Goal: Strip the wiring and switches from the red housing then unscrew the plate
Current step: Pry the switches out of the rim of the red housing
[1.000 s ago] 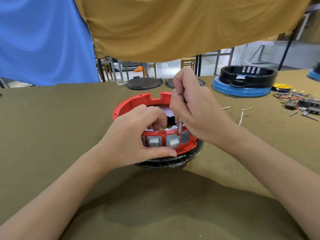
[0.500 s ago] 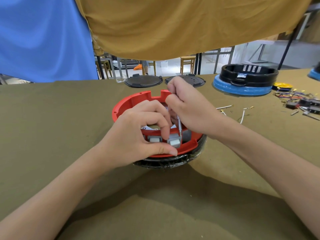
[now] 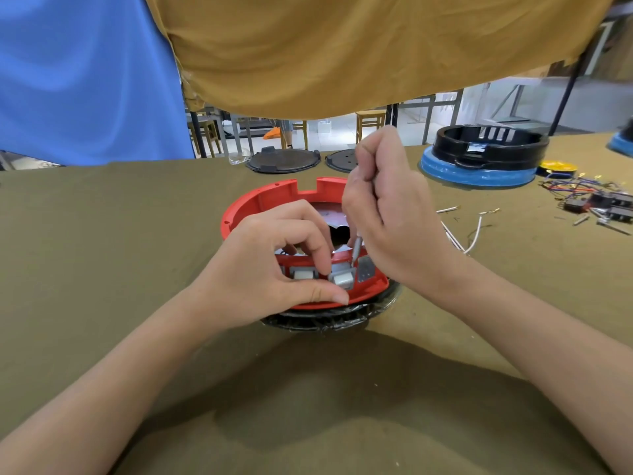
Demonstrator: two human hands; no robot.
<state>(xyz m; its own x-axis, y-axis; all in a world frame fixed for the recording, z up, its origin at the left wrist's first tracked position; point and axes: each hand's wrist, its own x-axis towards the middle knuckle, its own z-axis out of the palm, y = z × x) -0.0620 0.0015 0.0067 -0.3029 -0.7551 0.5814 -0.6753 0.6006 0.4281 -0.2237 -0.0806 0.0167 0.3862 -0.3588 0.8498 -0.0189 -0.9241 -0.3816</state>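
Note:
The round red housing lies on the olive table over a black ring. Its near wall carries grey switches. My left hand pinches the middle grey switch between forefinger and thumb, and that switch sits tilted, part way out of its slot. Another switch sits to its left, and an empty slot is to its right. My right hand grips a thin metal tool, its tip down just behind the tilted switch. The inside of the housing is mostly hidden by my hands.
Loose white wires lie right of the housing. A pile of coloured wires and black switches sits at the far right. A black housing on a blue base and two dark round plates stand at the back.
The middle switch has tilted and come part way out of its slot. My right hand has risen and shifted slightly with the tool; my left forefinger has come down onto the switch.

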